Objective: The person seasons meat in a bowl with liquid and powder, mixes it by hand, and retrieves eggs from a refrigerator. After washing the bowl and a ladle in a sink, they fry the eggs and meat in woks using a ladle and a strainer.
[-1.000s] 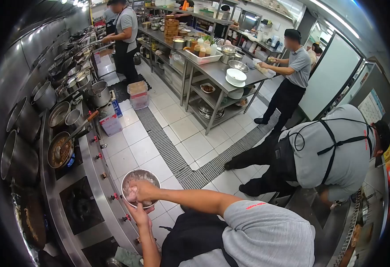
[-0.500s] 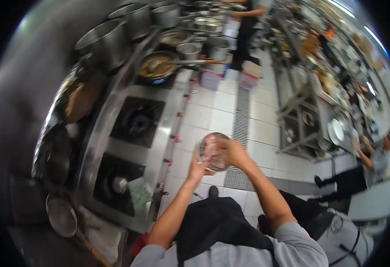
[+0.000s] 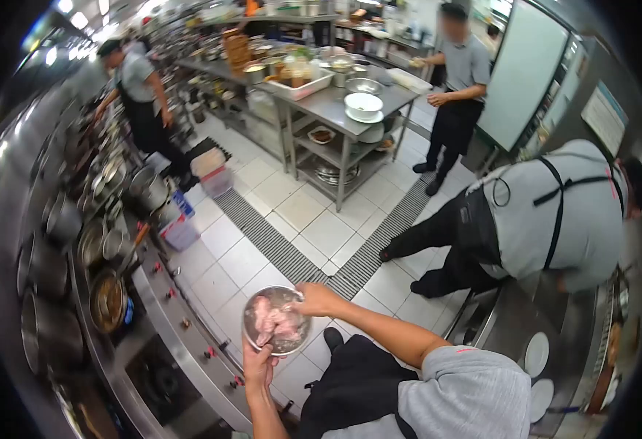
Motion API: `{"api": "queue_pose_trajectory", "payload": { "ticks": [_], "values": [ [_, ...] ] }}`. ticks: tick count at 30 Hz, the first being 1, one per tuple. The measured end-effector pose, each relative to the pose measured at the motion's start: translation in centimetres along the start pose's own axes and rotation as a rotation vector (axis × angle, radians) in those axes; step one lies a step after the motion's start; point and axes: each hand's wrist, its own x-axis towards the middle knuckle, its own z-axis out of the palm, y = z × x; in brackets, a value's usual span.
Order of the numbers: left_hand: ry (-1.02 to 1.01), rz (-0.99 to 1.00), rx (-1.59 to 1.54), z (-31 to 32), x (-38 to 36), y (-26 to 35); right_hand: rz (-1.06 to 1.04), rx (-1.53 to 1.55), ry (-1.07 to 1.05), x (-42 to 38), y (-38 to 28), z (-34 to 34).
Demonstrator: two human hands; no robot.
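A round metal bowl (image 3: 253, 320) holds pieces of raw pink meat (image 3: 280, 322), which look wet. My left hand (image 3: 258, 364) grips its lower left rim, with the thumb over the edge. At the upper right rim, my right hand (image 3: 319, 300) is closed, its fingertips just inside the bowl close to the meat. Part of those fingers is hidden. The bowl is held over the tiled floor, in front of my black apron (image 3: 346, 391).
A stove (image 3: 149, 314) with a pan (image 3: 107, 300) runs along the left. A steel worktable (image 3: 321, 110) with bowls stands ahead. One co-worker (image 3: 566, 205) bends over at right; others stand by the worktable (image 3: 460, 80) and far left (image 3: 141, 88). Grates (image 3: 277, 238) cross the floor.
My view has swung to the right, away from the stove. The bowl has come along in my hands. My right hand has shifted from over the bowl's middle to its right rim.
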Motion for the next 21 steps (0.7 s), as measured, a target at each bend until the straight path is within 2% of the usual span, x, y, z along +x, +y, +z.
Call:
{"api": "queue_pose_trajectory", "payload": {
  "ticks": [1,2,3,4,6,7,8,10,11,12,14,16,17,18,20,21],
  "values": [
    [-0.030,-0.015,0.028,0.9,1.5,0.3,0.052,0.056,-0.154,0.2,2.6,-0.7],
    [-0.160,-0.083,0.038,0.8,3.0,1.0,0.101,0.095,-0.304,0.3,3.8,-1.1],
    [-0.282,-0.150,0.058,2.1,4.9,1.1,0.116,0.206,-0.263,-0.5,6.5,-2.4],
    [-0.309,-0.158,0.077,2.4,6.8,1.3,0.127,0.317,-0.223,-1.9,8.7,-3.4],
    [-0.389,-0.062,1.039,1.8,11.9,1.4,0.637,0.543,-0.137,-5.4,10.4,-6.6],
    [-0.402,0.014,1.515,2.0,14.1,1.1,0.736,0.606,-0.014,-7.0,12.9,-6.3],
    [-0.109,0.303,1.981,3.1,15.7,0.0,0.833,0.663,0.103,-8.9,15.5,-5.9],
    [-0.231,0.471,1.486,6.8,21.6,0.2,0.898,0.717,0.337,-13.4,18.2,-6.3],
    [-0.266,0.252,1.115,10.4,24.2,0.0,1.000,0.699,0.457,-15.1,18.2,-6.9],
    [-0.341,-0.071,0.611,13.9,27.1,-0.5,1.101,0.675,0.577,-16.8,18.0,-7.8],
    [-0.503,-0.193,0.203,21.4,30.9,-0.6,1.180,0.750,0.630,-20.5,18.6,-8.3],
    [-0.686,-0.269,-0.098,28.3,34.5,-0.7,1.292,0.677,0.738,-23.6,18.9,-7.7],
    [-0.714,-0.286,-0.097,31.4,35.7,-0.9,1.317,0.626,0.832,-24.6,18.4,-7.4],
    [-0.699,-0.335,-0.243,34.3,36.8,-1.1,1.341,0.574,0.927,-25.6,17.6,-7.1],
    [-0.653,-0.421,-0.478,38.7,39.3,-2.2,1.380,0.775,1.048,-27.3,16.4,-6.0],
    [-0.628,-0.460,-0.567,40.2,41.0,-3.1,1.393,0.779,1.090,-27.9,15.7,-5.1]
  ]
}}
